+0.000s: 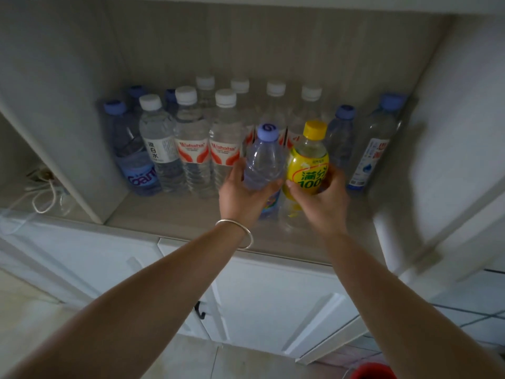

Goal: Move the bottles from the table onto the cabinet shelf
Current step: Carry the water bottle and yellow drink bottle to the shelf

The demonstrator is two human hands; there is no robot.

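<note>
Left fingers: wrapped around the middle of the purple-capped bottle [263, 160], thumb on the near side; the left hand [243, 194] holds it upright.
Right fingers: curled around the lower label of the yellow-capped bottle [307, 162]; the right hand [321, 199] grips it, also upright.
Where the two bottles are: side by side, touching or nearly so, at the front of the cabinet shelf [175, 214]. Their bases are hidden behind the hands, so I cannot tell whether they already stand on the board.
Handling, purple-capped: clear thin plastic, apparently full of water, so fairly heavy and smooth; a mid-body grip should suit it, though the wall may dent under pressure.
Handling, yellow-capped: rounder and stouter, with a glossy wrap that could slip; best held at the label's waist.
Shelf contents: rows of capped water bottles [191, 143], white caps in the middle, blue caps at both ends, all standing and apparently full.
Room left: bare board in front of the rows.
Wrist: a silver bangle [240, 231] on the left arm.
</note>
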